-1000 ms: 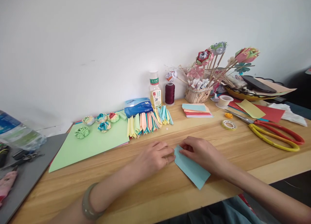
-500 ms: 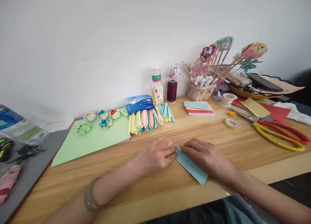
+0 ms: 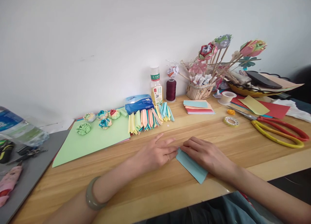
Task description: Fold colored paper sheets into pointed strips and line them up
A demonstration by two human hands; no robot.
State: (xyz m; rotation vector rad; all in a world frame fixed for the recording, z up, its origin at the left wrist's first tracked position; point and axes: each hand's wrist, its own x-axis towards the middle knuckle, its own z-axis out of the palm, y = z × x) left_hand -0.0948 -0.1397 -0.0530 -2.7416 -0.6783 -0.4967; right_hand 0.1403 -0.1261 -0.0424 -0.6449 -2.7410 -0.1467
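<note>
A blue strip of paper (image 3: 191, 165) lies slantwise on the wooden table, its near end toward me. My right hand (image 3: 205, 154) rests along its right side, fingers bent together and pressing its far end; the thumb is mostly hidden. From the left, my left hand (image 3: 155, 152) reaches to the paper's far tip, its fingers stretched out and spread, with some fingertips at the tip. Whether those fingertips pinch the paper is hidden.
Folded paper pieces (image 3: 145, 120) stand in a row beyond my hands, beside paper flowers on a green sheet (image 3: 97, 149). A stack of paper slips (image 3: 198, 106), a tape roll (image 3: 230, 121) and large scissors (image 3: 279, 130) lie to the right. A bottle (image 3: 156, 88) stands behind.
My left hand's fingers have spread and shifted slightly at the paper's far tip. My right hand and the paper stay nearly in place; the view has shifted slightly.
</note>
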